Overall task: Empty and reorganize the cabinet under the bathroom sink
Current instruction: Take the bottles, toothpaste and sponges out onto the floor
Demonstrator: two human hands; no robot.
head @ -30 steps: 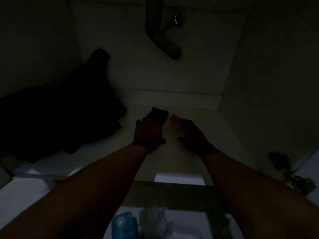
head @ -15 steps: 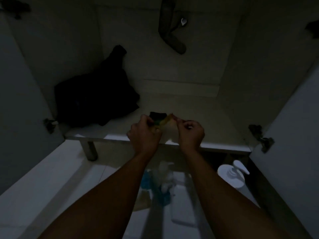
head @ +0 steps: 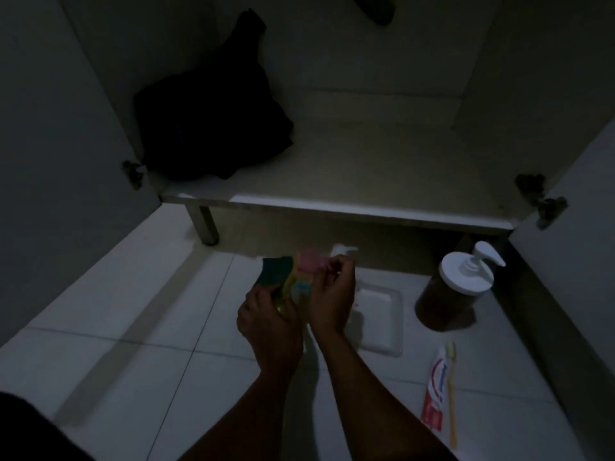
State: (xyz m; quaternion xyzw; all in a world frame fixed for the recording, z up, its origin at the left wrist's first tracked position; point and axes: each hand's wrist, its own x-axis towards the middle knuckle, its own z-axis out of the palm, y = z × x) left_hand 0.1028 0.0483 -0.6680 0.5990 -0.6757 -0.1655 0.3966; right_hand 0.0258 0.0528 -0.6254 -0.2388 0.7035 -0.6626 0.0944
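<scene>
Left hand and right hand grip the sponge pack between them.

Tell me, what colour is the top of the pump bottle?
The pump top is white, seen in the head view.

Bag lies in cabinet, left side, at back. On floor in front of cabinet: tray in middle, pump bottle right of it. Toothpaste & toothbrush lie side by side, nearer than bottle. Left hand & right hand hold sponges above floor, just left of tray.
</scene>
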